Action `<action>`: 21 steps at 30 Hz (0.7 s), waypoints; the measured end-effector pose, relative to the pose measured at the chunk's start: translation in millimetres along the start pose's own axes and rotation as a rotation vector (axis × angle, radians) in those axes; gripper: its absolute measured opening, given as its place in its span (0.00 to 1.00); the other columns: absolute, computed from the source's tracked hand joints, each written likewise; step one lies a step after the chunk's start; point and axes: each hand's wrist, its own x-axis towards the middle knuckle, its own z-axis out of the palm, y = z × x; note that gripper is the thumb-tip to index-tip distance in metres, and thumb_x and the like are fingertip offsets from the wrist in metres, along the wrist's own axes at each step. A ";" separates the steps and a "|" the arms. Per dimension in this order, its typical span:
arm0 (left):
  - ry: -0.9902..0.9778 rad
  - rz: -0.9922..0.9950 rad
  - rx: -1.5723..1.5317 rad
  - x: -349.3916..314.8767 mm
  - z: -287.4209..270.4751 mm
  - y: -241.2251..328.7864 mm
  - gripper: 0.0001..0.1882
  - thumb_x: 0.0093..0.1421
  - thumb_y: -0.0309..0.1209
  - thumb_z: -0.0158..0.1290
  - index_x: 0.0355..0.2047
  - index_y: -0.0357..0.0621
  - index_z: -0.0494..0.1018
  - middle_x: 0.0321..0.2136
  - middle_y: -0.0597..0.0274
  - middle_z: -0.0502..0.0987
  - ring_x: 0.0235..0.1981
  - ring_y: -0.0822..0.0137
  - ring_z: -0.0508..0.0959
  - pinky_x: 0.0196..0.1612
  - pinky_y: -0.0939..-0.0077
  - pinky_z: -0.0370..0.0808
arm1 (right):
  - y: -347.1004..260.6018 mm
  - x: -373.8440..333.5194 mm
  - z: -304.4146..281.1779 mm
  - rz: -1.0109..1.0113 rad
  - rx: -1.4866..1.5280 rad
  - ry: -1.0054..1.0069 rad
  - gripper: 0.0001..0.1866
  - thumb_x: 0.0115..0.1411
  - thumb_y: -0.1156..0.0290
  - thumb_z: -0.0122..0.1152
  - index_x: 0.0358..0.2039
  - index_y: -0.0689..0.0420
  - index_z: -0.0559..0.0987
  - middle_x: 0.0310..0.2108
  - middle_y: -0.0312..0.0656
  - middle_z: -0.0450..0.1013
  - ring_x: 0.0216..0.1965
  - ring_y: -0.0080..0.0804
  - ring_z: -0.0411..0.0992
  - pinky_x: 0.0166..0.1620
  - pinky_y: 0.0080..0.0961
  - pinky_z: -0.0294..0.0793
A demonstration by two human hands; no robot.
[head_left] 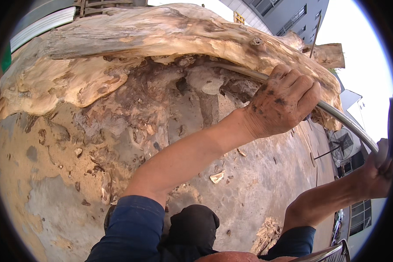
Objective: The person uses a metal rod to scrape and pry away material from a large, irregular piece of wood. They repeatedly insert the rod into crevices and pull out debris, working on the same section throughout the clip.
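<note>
A long, round metal bar [343, 115] runs from the right edge of the view toward a big piece of barkless timber [161, 37]. My left hand [288, 100], smudged with dark dirt, is closed around the middle of the bar. At the right rim my right hand [380, 170] grips the bar farther back; its fingers are partly cut off by the dark edge. The bar's far end passes along the underside of the timber, beside a dark, rough hollow [181, 85]. How the tip is shaped, or whether it touches the wood, I cannot tell.
Wood chips [217, 177] and dirt are strewn over the stained concrete floor [52, 201]. A pile of shavings [267, 233] lies near my right elbow. To the right stands a round fan [341, 144]. A grey building [292, 17] rises behind the timber.
</note>
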 end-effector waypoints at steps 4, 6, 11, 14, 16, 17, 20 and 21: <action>-0.111 0.006 0.021 -21.0 -12.6 -14.7 0.17 0.58 0.24 0.57 0.47 0.40 0.70 0.35 0.58 0.75 0.37 0.59 0.78 0.46 0.56 0.75 | 67.2 -39.7 53.2 0.051 0.008 0.073 0.16 0.78 0.63 0.41 0.31 0.55 0.68 0.13 0.29 0.50 0.14 0.19 0.45 0.19 0.21 0.49; -0.144 0.018 0.001 -27.0 -27.3 -4.1 0.17 0.58 0.24 0.57 0.47 0.40 0.70 0.36 0.59 0.75 0.37 0.60 0.77 0.47 0.53 0.74 | 61.8 -61.2 56.4 0.018 0.051 0.053 0.17 0.78 0.61 0.41 0.31 0.54 0.68 0.12 0.28 0.52 0.13 0.18 0.45 0.18 0.19 0.48; -0.077 0.062 0.044 -26.5 -34.1 14.8 0.14 0.58 0.31 0.58 0.45 0.46 0.72 0.38 0.60 0.76 0.33 0.66 0.76 0.43 0.62 0.72 | 11.4 -83.6 38.9 0.051 0.258 -0.146 0.21 0.75 0.70 0.43 0.20 0.49 0.63 0.11 0.29 0.49 0.13 0.19 0.44 0.18 0.20 0.47; 0.047 0.058 0.013 -11.7 -14.3 24.1 0.09 0.57 0.34 0.57 0.38 0.48 0.75 0.38 0.60 0.76 0.31 0.68 0.75 0.39 0.68 0.71 | -7.9 -88.3 34.6 -0.106 0.118 -0.037 0.20 0.74 0.70 0.44 0.20 0.49 0.62 0.11 0.30 0.52 0.12 0.18 0.44 0.19 0.18 0.47; 0.108 0.069 -0.028 0.0 -3.6 30.5 0.07 0.55 0.34 0.58 0.34 0.48 0.75 0.37 0.60 0.76 0.31 0.67 0.76 0.38 0.68 0.71 | -26.7 -93.6 17.9 -0.205 0.064 -0.020 0.21 0.74 0.70 0.44 0.19 0.48 0.61 0.11 0.30 0.53 0.12 0.18 0.46 0.21 0.17 0.49; 0.136 0.076 -0.053 8.3 0.4 34.7 0.07 0.55 0.34 0.58 0.33 0.48 0.75 0.36 0.60 0.76 0.31 0.67 0.76 0.37 0.68 0.71 | -42.6 -97.9 7.1 -0.255 0.033 -0.011 0.21 0.73 0.71 0.44 0.19 0.47 0.60 0.11 0.30 0.54 0.12 0.18 0.47 0.22 0.16 0.50; 0.173 0.106 -0.055 18.0 4.7 30.6 0.07 0.53 0.33 0.58 0.31 0.48 0.74 0.34 0.61 0.76 0.31 0.68 0.76 0.35 0.68 0.71 | -56.4 -101.4 -4.4 -0.331 -0.306 0.239 0.22 0.72 0.73 0.43 0.16 0.47 0.60 0.13 0.31 0.53 0.13 0.22 0.46 0.28 0.19 0.52; 0.182 0.115 -0.060 17.7 8.7 30.8 0.07 0.52 0.33 0.59 0.30 0.48 0.74 0.33 0.62 0.75 0.30 0.68 0.76 0.35 0.68 0.71 | -53.0 -100.4 -3.1 -0.342 -0.309 0.231 0.22 0.71 0.74 0.43 0.16 0.48 0.59 0.13 0.32 0.53 0.14 0.23 0.46 0.28 0.20 0.52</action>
